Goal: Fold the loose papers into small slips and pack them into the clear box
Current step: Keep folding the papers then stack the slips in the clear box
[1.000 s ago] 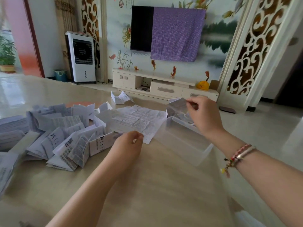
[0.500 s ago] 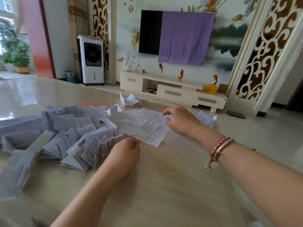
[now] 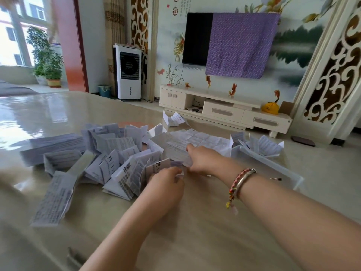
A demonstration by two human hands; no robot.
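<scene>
Paper sheet (image 3: pixel 176 151), printed and creased, is pinched at its near edge by both hands: left hand (image 3: pixel 166 181) and right hand (image 3: pixel 203 161) nearly together. Judged step: picking up the next sheet to fold. Best to lift it free of the loose pile (image 3: pixel 109 163) first, then crease on bare surface (image 3: pixel 195 222). Clear box (image 3: pixel 273 167) sits just right, a few folded slips (image 3: pixel 261 146) at its far end.

Printed papers (image 3: pixel 109 163) lying heaped, partly folded, left of clear box (image 3: pixel 273 167); folded slips (image 3: pixel 263 146) sitting inside box.
</scene>
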